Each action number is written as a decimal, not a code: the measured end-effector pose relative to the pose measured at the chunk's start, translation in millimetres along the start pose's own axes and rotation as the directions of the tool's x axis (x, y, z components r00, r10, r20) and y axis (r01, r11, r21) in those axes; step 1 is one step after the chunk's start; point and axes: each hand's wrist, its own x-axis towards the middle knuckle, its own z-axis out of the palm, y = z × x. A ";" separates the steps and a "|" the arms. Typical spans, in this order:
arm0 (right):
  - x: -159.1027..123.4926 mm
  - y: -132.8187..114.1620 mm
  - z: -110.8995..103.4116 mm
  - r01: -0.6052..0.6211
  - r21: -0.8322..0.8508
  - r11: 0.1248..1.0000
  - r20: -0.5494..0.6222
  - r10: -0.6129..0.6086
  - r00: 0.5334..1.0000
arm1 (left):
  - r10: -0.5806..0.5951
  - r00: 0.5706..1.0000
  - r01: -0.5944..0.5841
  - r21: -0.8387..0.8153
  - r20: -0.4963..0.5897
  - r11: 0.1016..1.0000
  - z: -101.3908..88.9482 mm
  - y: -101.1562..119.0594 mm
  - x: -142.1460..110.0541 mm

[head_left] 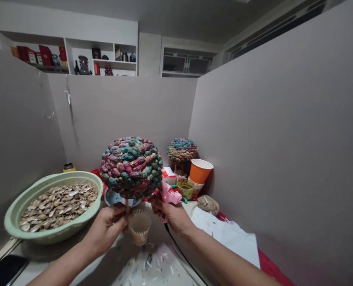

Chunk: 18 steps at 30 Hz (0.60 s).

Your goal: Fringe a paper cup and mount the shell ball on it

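My left hand [113,220] is closed round the thin stick under a ball covered in painted peanut shells [131,165], coloured pink, teal and green. The ball stands upright over the table on this stick. In my right hand [172,214] is a pink hot glue gun [169,194] with a small orange light. Its front end lies close to the lower right side of the ball, and the tip is hidden. Just below and between my hands stands a paper cup [140,228] with strips round its rim. A bluish bowl [117,197] sits behind the stick.
On the left, a green basin [12,218] holds nutshell pieces. A phone [8,270] lies near it. At the back right are a second shell ball [182,150], an orange cup [200,171], a twine ball [208,204] and white paper [227,234]. Grey partitions [278,139] enclose the table.
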 end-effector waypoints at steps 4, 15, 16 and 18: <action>2.3 2.2 7.6 0.024 0.010 1.000 0.007 -0.024 1.000 | 0.051 0.998 -0.047 0.092 -0.039 0.995 -5.3 -7.7 3.6; 3.4 12.7 0.4 0.030 -0.058 0.998 0.048 -0.028 0.998 | 0.282 0.955 -0.249 0.268 -0.090 0.931 2.4 -13.2 3.2; 3.7 13.4 -0.2 0.030 -0.065 0.997 0.054 -0.026 0.998 | 0.303 0.949 -0.268 0.275 -0.091 0.923 1.8 -14.4 3.9; 4.5 14.0 -0.7 0.029 -0.077 0.997 0.062 -0.024 0.998 | 0.342 0.935 -0.303 0.291 -0.093 0.907 0.6 -15.8 5.8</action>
